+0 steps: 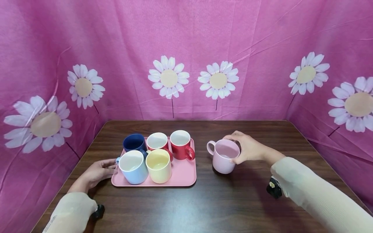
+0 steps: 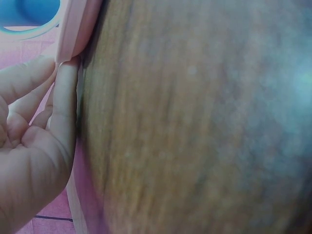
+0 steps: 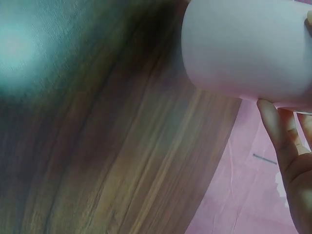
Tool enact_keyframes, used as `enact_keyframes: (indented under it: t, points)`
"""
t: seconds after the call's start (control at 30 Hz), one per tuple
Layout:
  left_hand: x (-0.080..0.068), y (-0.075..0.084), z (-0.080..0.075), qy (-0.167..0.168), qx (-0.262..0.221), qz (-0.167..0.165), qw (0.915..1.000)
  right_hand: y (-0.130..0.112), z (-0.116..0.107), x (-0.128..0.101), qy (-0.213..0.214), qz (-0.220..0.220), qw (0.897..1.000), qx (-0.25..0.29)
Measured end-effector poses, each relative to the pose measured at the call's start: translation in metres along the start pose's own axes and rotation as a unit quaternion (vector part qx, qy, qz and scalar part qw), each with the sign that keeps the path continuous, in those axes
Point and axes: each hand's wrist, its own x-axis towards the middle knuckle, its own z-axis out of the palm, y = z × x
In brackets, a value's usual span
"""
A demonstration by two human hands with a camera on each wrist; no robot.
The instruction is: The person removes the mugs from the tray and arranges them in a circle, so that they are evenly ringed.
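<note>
My right hand [image 1: 247,147] grips a light pink mug [image 1: 222,161] from its right side, fingers at the far rim and thumb at the near side. The mug is close over the table, a little tilted, its handle pointing left. In the right wrist view, fingertips press the wall of the pink mug [image 3: 243,48]. My left hand [image 1: 99,171] pinches the left edge of a pink tray [image 1: 183,174]; the left wrist view has fingers on both sides of the tray rim [image 2: 73,34]. On the tray stand a light blue mug [image 1: 134,170] and a yellow mug [image 1: 159,168] in front.
Behind them on the tray are a dark blue mug [image 1: 134,142] and two red mugs with white insides, one at the middle [image 1: 157,140] and one at the right [image 1: 180,150]. A brown wooden table [image 1: 204,207] holds everything. Pink flowered cloth [image 1: 192,38] hangs around it.
</note>
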Motion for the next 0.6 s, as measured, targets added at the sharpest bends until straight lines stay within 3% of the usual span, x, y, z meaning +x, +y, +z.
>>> enact_keyframes:
  t: [0.6]
  points:
    - [-0.001,-0.001,0.001,0.006,0.005,-0.003,1.0000,0.030,-0.009,0.017,0.053,0.097,0.993,-0.040]
